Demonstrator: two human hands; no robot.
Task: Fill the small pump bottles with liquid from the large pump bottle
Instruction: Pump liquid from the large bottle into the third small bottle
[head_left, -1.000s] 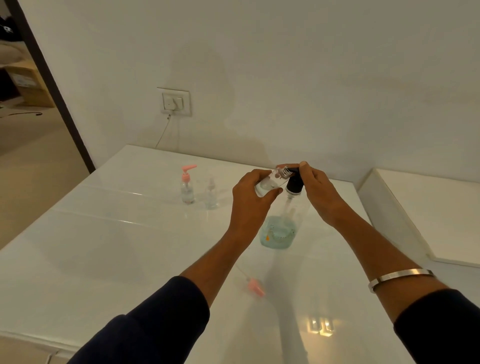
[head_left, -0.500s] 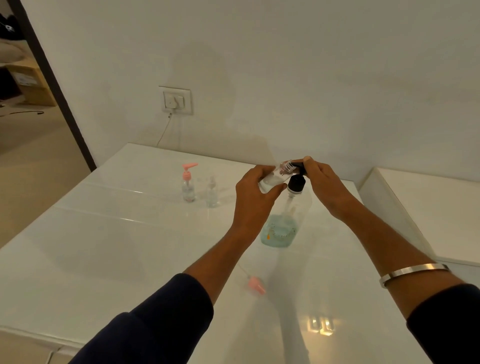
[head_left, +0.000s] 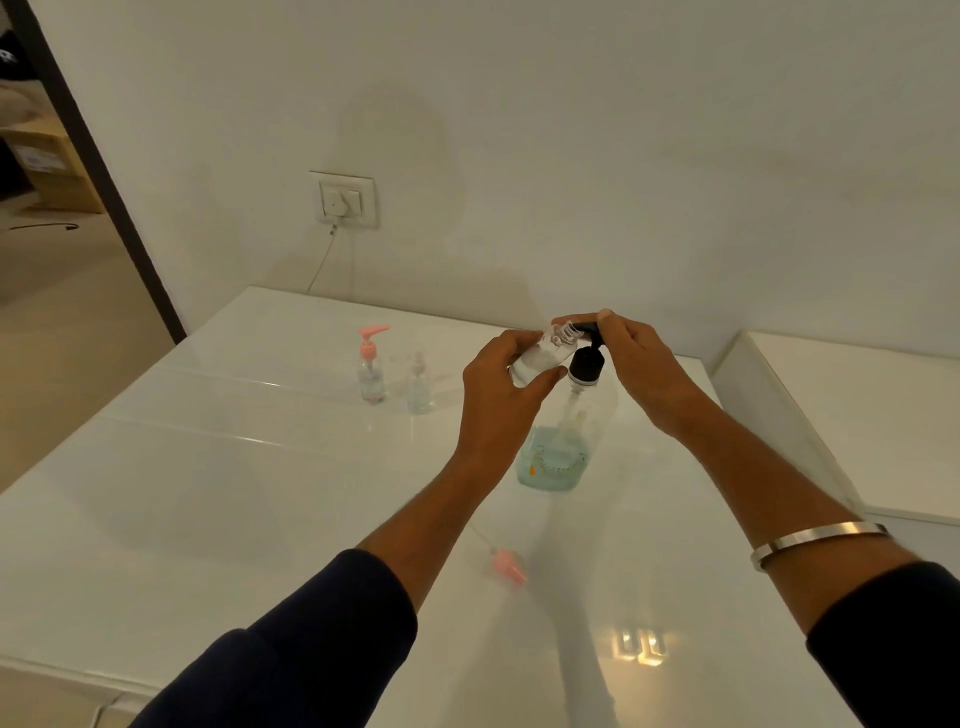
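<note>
The left hand grips a tilted small bottle at the black pump of the large bottle; the right hand presses that pump with curled fingers.

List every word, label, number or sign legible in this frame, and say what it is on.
None can be read.
Large pump bottle: orange and dark marks on its front, too blurred to read.
Cardboard box beyond the doorway: a pale label, too small to read.
Small bottles, wall socket: no text visible.
</note>
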